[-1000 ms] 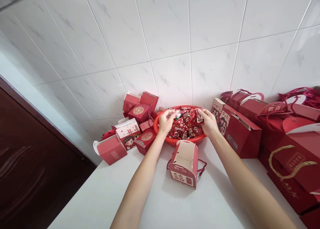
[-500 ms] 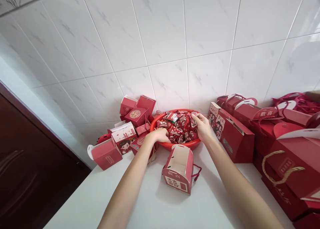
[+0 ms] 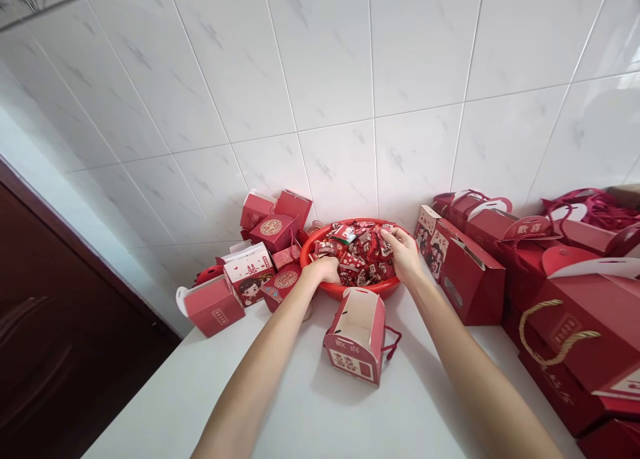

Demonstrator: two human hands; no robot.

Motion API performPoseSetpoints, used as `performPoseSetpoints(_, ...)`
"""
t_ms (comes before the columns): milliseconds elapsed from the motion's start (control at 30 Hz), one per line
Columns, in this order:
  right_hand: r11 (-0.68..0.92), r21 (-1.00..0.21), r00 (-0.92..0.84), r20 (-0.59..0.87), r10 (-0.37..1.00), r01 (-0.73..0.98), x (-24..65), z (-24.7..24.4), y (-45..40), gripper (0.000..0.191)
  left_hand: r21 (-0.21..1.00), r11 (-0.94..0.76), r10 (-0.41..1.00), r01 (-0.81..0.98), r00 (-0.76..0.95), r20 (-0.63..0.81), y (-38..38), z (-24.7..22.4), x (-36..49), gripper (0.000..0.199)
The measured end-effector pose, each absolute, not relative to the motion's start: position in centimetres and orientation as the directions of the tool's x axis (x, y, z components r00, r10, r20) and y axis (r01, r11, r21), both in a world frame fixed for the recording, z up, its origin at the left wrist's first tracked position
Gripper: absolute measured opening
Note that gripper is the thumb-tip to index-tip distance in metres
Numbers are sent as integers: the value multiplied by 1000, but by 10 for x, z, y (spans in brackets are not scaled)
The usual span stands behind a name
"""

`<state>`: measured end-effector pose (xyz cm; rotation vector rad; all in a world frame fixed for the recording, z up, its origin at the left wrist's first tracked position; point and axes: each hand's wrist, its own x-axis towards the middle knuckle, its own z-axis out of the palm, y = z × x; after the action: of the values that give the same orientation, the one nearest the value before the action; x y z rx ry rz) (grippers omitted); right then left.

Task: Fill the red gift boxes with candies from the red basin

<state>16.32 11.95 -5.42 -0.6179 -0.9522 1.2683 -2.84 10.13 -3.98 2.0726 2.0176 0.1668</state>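
A red plastic basin (image 3: 392,287) full of red-wrapped candies (image 3: 353,262) stands against the wall. My left hand (image 3: 323,270) reaches over the basin's left front rim, its fingertips hidden among the candies. At the right side of the basin, my right hand (image 3: 400,249) is closed, thumb and fingers pinched on a red candy packet (image 3: 386,246). In front of the basin sits an open red box (image 3: 356,339) with a pale inside and a dark red cord handle on its right.
Small red gift boxes (image 3: 215,305) are piled left of the basin on the white table (image 3: 165,385). Larger red boxes (image 3: 475,272) and bags with rope handles (image 3: 575,319) line the right side. A tiled wall (image 3: 335,165) rises behind.
The view has shifted slightly. My left hand has moved a little to the right over the candies; my right hand remains at the basin's right side.
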Motion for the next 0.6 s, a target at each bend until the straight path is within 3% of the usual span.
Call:
performPoseSetpoints(167, 253, -846, 9, 282, 959, -470, 165, -54, 116, 43, 227, -5, 987, 974, 41, -154, 96, -35, -28, 10)
performPoseSetpoints(333, 258, -851, 13, 284, 959, -458, 165, -54, 117, 42, 386, -96, 993, 918, 115, -26, 88, -37, -31, 7)
performPoseSetpoints(467, 252, -854, 10, 279, 960, -455, 164, -54, 117, 45, 530, -139, 990, 837, 96, 107, 92, -44, -35, 23)
performPoseSetpoints(600, 229, -845, -1, 262, 965, -484, 164, -53, 117, 45, 623, -149, 986, 768, 68, 152, 96, -49, -39, 26)
